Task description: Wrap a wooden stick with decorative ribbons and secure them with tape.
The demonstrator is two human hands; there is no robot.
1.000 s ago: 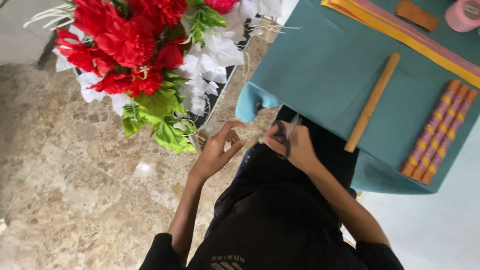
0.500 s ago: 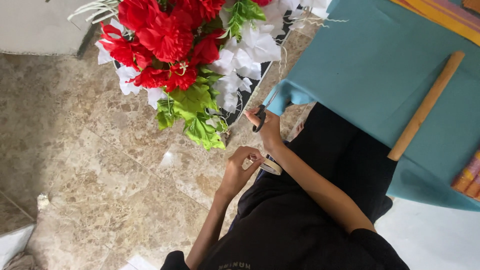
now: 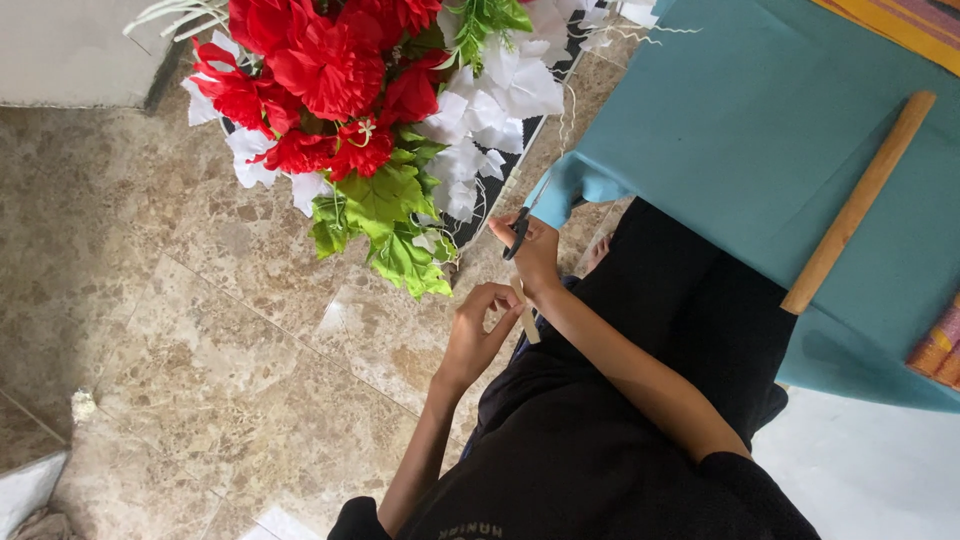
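Note:
My right hand is closed around black-handled scissors, whose blades point up toward the hanging edge of a teal cloth. My left hand is just below it and pinches a pale narrow strip that stands between the two hands. Both hands hover over my black-clothed lap, close to the green leaves of a bunch of red and white artificial flowers.
A wooden rod lies on the teal cloth at the right. Striped rolled sticks sit at the far right edge. Brown marbled floor tiles spread to the left, with a white scrap on them.
The view has swung, so the flowers sit lower and further right. My right hand with the scissors has risen above my left hand, which now holds the strip below it.

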